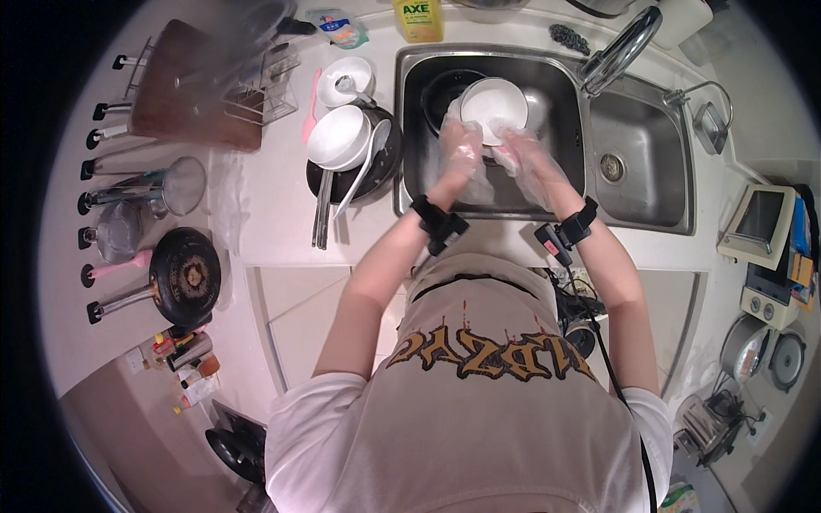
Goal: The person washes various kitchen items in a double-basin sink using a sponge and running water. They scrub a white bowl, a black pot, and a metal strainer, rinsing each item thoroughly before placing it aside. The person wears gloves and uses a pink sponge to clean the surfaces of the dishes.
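Over the larger basin of a stainless steel sink (535, 186), I hold a white bowl (494, 102) tilted with its inside towards me. My left hand (463, 138), in a clear plastic glove, grips the bowl's left rim. My right hand (523, 151), gloved the same way, is at its lower right edge with the thumb over the rim. A pink and white cloth or sponge (507, 159) shows under the right fingers; its exact kind is unclear. Behind the bowl lies a dark round pan or bowl (442, 86), partly hidden by the left hand.
Left of the sink, white bowls (338, 136), a ladle and chopsticks (322, 211) rest on a black pan (385, 176). A chrome faucet (622, 51) arches behind the basins. A yellow dish soap bottle (418, 20) stands at the back. A frying pan (186, 276) hangs at left.
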{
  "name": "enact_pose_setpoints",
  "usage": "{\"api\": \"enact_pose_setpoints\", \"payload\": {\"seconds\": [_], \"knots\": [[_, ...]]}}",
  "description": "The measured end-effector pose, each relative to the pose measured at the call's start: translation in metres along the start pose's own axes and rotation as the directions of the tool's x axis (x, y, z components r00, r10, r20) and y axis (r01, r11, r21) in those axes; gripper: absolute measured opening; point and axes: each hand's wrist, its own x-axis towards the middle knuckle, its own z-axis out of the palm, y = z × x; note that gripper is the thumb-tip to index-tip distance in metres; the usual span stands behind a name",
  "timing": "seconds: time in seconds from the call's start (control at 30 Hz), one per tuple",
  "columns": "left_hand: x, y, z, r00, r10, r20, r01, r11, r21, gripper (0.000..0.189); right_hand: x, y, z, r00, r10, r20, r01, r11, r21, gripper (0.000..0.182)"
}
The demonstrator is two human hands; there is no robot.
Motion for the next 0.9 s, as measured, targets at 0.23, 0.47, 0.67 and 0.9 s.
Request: {"api": "enact_pose_setpoints", "payload": {"seconds": [0.23, 0.47, 0.67, 0.9], "knots": [[0.067, 0.014, -0.054, 0.599, 0.169, 0.782, -0.766, 0.405, 0.499, 0.016, 0.004, -0.053, -0.004, 0.941, -0.155, 0.3, 0.273, -0.177, -0.946, 0.019], [0.031, 0.023, -0.028, 0.987, 0.106, 0.117, -0.133, 0.958, 0.253, 0.038, 0.013, -0.033, 0.018, 0.981, -0.195, -0.013, 0.138, 0.737, -0.661, 0.031], [0.027, 0.013, -0.031, 0.973, 0.19, 0.133, -0.212, 0.961, 0.176, 0.036, -0.01, -0.043, 0.01, 0.962, -0.208, 0.178, 0.264, 0.532, -0.804, 0.034], [0.057, 0.02, -0.048, 0.929, 0.178, 0.324, -0.294, 0.886, 0.358, 0.024, 0.008, -0.057, 0.015, 0.956, -0.259, -0.136, 0.0, 0.467, -0.884, 0.032]]}}
